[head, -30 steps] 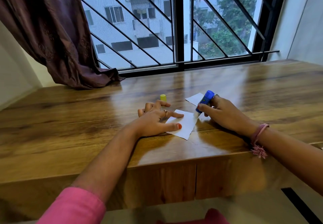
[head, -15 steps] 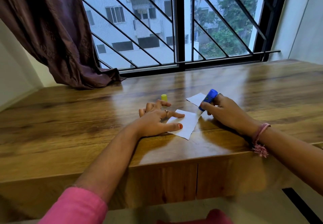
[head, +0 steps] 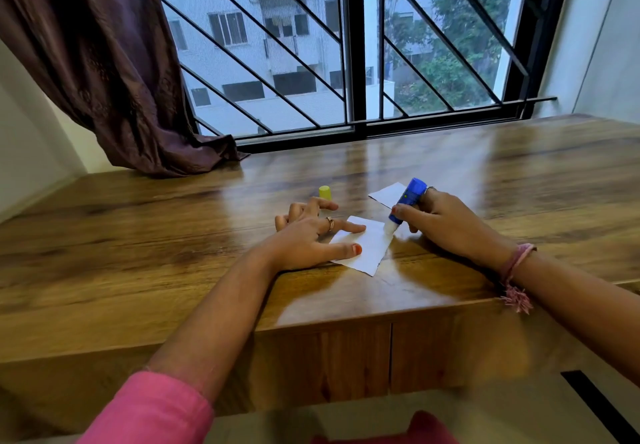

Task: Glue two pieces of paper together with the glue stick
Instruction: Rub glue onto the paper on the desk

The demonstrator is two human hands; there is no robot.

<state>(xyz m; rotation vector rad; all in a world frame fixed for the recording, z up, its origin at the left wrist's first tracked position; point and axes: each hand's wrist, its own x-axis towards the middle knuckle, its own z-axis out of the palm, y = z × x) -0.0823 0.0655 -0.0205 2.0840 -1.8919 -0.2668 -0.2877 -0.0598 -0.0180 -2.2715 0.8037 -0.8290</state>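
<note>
Table: a glossy wooden top under a barred window; everything for the task lies near its front edge, in the middle.
Near paper: a small white sheet lying flat at a slant, with a ragged right edge; it looks thin and light, likely to slide if not pinned.
Far paper: a second white piece, flat on the wood just behind the first and apart from it, partly hidden by the stick; no sign of glue on it can be made out.
Left hand: spread flat, palm down, with thumb and forefinger pressing on the left part of the near paper; it holds nothing.
Right hand: wrapped around the glue stick, fingers closed on the barrel.
Glue stick: blue barrel tilted, its pale tip touching the upper right edge of the near paper.
Cap: a small yellow piece standing upright behind the left hand, probably the stick's lid.
Progress: uncapping is done and gluing is under way; how much of the sheet is coated cannot be seen.
Left to do: finish the spread, lay the far paper on top, press.
</note>
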